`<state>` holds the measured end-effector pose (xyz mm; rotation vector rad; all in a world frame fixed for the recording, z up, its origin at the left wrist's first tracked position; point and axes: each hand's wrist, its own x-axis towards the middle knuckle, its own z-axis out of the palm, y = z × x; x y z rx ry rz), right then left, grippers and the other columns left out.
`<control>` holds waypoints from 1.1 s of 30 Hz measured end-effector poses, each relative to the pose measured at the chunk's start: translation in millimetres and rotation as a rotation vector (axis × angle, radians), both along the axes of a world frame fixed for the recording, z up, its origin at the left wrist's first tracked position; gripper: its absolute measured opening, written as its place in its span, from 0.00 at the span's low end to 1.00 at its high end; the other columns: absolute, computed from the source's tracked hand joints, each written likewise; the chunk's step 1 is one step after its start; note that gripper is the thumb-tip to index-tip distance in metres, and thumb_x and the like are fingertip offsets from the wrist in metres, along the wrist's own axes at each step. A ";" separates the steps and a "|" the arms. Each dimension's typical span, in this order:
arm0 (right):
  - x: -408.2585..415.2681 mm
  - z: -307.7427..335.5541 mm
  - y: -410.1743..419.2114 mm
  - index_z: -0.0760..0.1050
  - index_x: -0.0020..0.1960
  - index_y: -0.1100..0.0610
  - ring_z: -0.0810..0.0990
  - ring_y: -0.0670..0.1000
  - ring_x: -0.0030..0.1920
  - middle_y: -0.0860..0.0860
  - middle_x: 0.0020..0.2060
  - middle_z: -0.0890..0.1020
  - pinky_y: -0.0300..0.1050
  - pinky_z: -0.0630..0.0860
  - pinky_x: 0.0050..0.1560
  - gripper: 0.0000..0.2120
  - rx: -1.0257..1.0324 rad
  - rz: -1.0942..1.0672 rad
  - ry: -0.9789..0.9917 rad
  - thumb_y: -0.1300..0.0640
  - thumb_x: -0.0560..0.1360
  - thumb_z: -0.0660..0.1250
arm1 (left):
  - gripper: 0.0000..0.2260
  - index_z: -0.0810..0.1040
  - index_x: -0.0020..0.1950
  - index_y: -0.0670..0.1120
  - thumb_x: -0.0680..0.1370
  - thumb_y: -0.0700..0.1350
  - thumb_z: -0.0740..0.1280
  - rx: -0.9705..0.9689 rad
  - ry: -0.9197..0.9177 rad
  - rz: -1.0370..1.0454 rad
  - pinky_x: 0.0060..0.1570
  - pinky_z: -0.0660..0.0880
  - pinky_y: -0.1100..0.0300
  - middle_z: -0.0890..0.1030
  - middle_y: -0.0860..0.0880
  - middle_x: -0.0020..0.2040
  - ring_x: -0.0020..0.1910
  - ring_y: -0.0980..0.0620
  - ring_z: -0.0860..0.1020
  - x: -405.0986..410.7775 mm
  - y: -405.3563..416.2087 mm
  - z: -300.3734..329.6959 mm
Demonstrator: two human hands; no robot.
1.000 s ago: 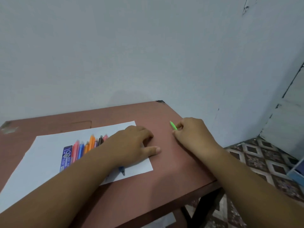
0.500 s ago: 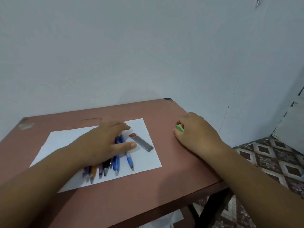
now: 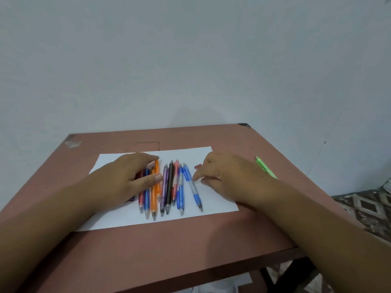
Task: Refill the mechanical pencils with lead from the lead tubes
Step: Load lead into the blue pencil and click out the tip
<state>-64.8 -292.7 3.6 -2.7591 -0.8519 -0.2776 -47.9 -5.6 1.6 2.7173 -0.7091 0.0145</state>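
Left hand (image 3: pixel 129 178) spread flat on mechanical pencils (image 3: pixel 167 187) | right hand (image 3: pixel 224 174) pinching a red-capped lead tube (image 3: pixel 198 166) | risk: green pencil (image 3: pixel 265 167), lying alone near the desk (image 3: pixel 211 240) edge, could roll off.

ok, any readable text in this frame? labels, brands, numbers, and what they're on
None readable.
Mechanical pencils on the white paper: no print can be made out on the barrels.
Green pencil on the table: no marking can be made out.
Lead tube at the right hand: only its red tip shows, no label in view.
Left hand covers part of the pencil row.
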 end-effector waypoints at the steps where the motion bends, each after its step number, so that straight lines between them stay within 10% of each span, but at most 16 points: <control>1: 1.9 -0.9 2.0 0.81 0.63 0.39 0.76 0.47 0.56 0.44 0.53 0.78 0.49 0.77 0.53 0.13 -0.029 0.027 -0.009 0.52 0.82 0.66 | 0.27 0.70 0.66 0.64 0.74 0.76 0.50 -0.032 -0.007 -0.004 0.57 0.73 0.60 0.76 0.65 0.59 0.58 0.66 0.72 -1.4 0.4 -0.2; 7: 7.2 -4.4 4.5 0.84 0.58 0.45 0.79 0.53 0.45 0.48 0.46 0.81 0.44 0.73 0.31 0.14 -0.098 0.201 -0.247 0.59 0.74 0.76 | 0.20 0.74 0.61 0.61 0.79 0.70 0.55 -0.126 -0.010 -0.008 0.48 0.78 0.54 0.80 0.61 0.53 0.50 0.61 0.79 -2.3 2.5 -3.0; 11: 9.3 0.2 7.7 0.85 0.55 0.47 0.77 0.52 0.41 0.47 0.42 0.80 0.39 0.60 0.32 0.15 -0.153 0.287 -0.354 0.59 0.72 0.78 | 0.22 0.73 0.63 0.63 0.76 0.72 0.54 -0.121 -0.011 0.025 0.49 0.79 0.58 0.80 0.63 0.54 0.51 0.63 0.78 -1.1 2.7 -4.7; 24: 25.5 4.2 9.9 0.79 0.51 0.50 0.74 0.53 0.41 0.49 0.44 0.79 0.42 0.64 0.28 0.13 -0.335 0.433 -0.448 0.62 0.72 0.76 | 0.30 0.72 0.67 0.64 0.74 0.78 0.52 -0.224 0.056 0.043 0.47 0.76 0.62 0.80 0.66 0.53 0.52 0.64 0.79 1.7 8.2 -8.1; 33: 30.5 7.1 2.3 0.80 0.54 0.55 0.77 0.53 0.52 0.49 0.54 0.82 0.47 0.75 0.51 0.07 -0.015 0.263 -0.547 0.60 0.80 0.64 | 0.26 0.75 0.65 0.65 0.75 0.75 0.54 -0.426 0.023 0.112 0.53 0.73 0.63 0.77 0.72 0.57 0.57 0.71 0.75 -3.1 9.7 0.6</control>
